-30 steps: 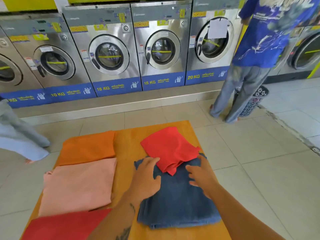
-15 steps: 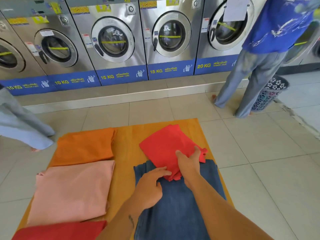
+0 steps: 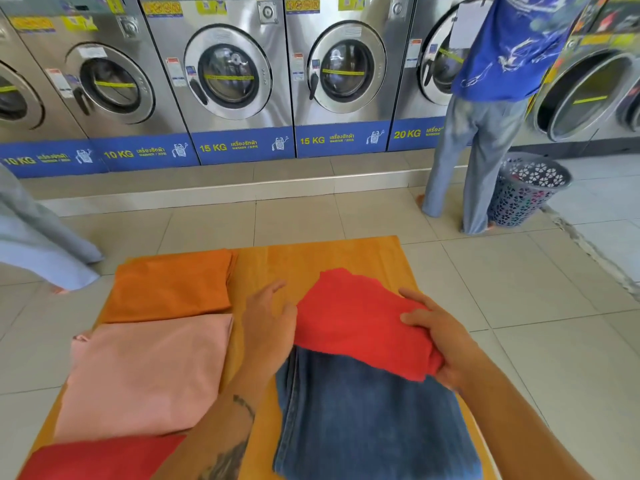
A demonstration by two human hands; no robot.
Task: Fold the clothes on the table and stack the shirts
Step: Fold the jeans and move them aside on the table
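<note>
A crumpled red garment (image 3: 353, 320) lies at the far right of the yellow-covered table (image 3: 311, 258), overlapping the top of folded blue jeans (image 3: 367, 417). My right hand (image 3: 436, 341) grips the red garment's near right edge. My left hand (image 3: 268, 320) hovers just left of it, fingers spread, holding nothing. On the table's left half lie a folded orange shirt (image 3: 173, 285), a folded pink shirt (image 3: 145, 372) and, nearest me, a folded red shirt (image 3: 100, 459).
A row of steel washing machines (image 3: 228, 74) lines the far wall. A person in a blue shirt (image 3: 498, 64) stands at the right machine beside a dark laundry basket (image 3: 526, 188). Another person's grey trouser leg (image 3: 38, 244) is at the left. Tiled floor surrounds the table.
My right hand moved from the jeans onto the red garment and took hold of its edge. My left hand lifted off the jeans and moved up beside the garment. The view tilted forward.
</note>
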